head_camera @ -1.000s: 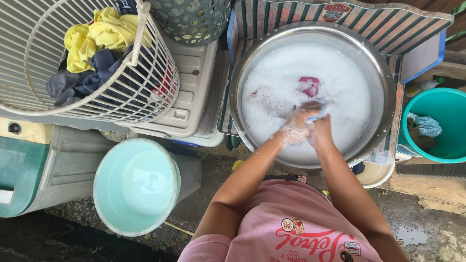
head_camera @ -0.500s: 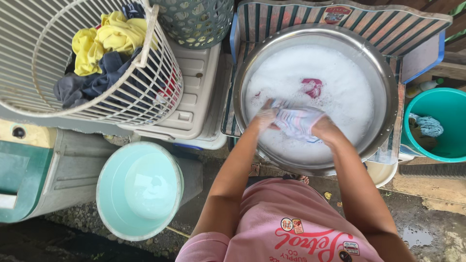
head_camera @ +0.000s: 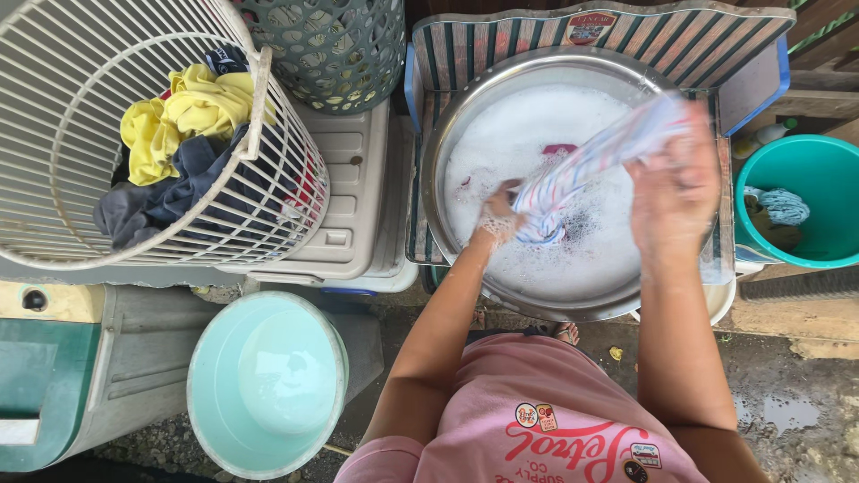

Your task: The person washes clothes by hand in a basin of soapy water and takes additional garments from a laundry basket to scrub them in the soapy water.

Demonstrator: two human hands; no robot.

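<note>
Left hand (head_camera: 497,215) low, right hand (head_camera: 676,183) raised

Wet gravelly ground (head_camera: 787,394), striped bench (head_camera: 698,40), daylight

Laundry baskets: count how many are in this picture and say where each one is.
2. A white wire basket of clothes lies at far left; a grey-green perforated basket stands at top centre, cut off by the frame. Others may be hidden.

Pink short-sleeved shirt (head_camera: 537,420), red script lettering across the front, several small round and square patches around it. Bare arms from the sleeves down. Left hand (head_camera: 497,217) flecked with white suds; right hand (head_camera: 673,183) wet and blurred. No rings or watch visible.
</note>
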